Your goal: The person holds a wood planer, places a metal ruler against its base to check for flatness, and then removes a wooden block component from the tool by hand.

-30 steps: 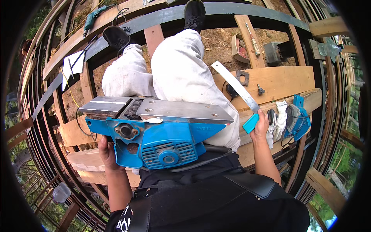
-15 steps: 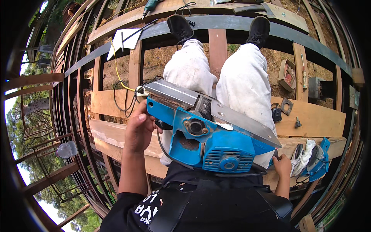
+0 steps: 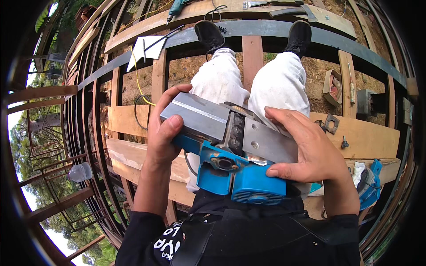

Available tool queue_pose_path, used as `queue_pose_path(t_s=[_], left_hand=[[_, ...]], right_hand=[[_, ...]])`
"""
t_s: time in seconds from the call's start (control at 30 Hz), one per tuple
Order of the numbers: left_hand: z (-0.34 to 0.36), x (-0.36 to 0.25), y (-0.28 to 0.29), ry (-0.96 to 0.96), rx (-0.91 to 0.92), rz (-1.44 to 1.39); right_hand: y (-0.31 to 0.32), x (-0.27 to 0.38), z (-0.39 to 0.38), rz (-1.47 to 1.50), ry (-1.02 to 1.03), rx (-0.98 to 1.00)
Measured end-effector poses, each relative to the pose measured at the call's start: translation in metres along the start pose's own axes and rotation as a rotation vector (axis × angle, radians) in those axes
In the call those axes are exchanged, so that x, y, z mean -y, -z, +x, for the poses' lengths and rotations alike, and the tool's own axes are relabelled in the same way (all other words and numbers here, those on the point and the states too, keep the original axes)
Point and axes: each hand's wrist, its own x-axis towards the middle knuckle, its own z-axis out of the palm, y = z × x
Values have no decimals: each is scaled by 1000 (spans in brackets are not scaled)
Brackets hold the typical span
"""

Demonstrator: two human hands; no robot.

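A blue electric planer (image 3: pixel 257 181) lies bottom side up over my lap, its two steel sole plates (image 3: pixel 270 144) and the cutter drum (image 3: pixel 235 133) facing me. My left hand (image 3: pixel 164 128) is wrapped round its left end, thumb on the edge of the plate. My right hand (image 3: pixel 301 146) grips the right end, fingers over the far edge and thumb along the near side. Below the right hand, a teal square's handle (image 3: pixel 316 187) shows partly on the boards, its blade hidden. A small black knob bolt (image 3: pixel 345 144) and a square metal plate (image 3: pixel 332 124) are on the plank to the right.
Wooden boards (image 3: pixel 128 119) span the joists around me. A green drill (image 3: pixel 176 9) and white triangular board (image 3: pixel 153 46) lie ahead, with a hatchet (image 3: pixel 293 12). A box (image 3: pixel 333 86) and another blue tool (image 3: pixel 372 186) are at right, a plastic bottle (image 3: pixel 80 171) at left.
My right hand has let go of the teal-handled ruler and taken the planer's right end. My left hand has moved up over the left end, and the planer has turned more sole-up.
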Motion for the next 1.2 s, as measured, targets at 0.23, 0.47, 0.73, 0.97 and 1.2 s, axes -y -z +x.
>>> queue_pose_path(t_s=[0.23, 0.47, 0.73, 0.97, 1.2], left_hand=[[-7, -26, -10, -187, 225, 89], [-6, -19, -18, -218, 246, 64], [18, -3, -18, -354, 352, 39], [37, 4, -19, -480, 583, -81], [47, -18, -49, -322, 535, -22]], right_hand=[[-28, 17, -12, 1, 50, -42], [-54, 24, -34, -177, 21, -338], [-63, 32, -42, -280, 45, -426], [-67, 25, -45, -324, 75, -445], [-34, -9, -31, 106, 46, -479]])
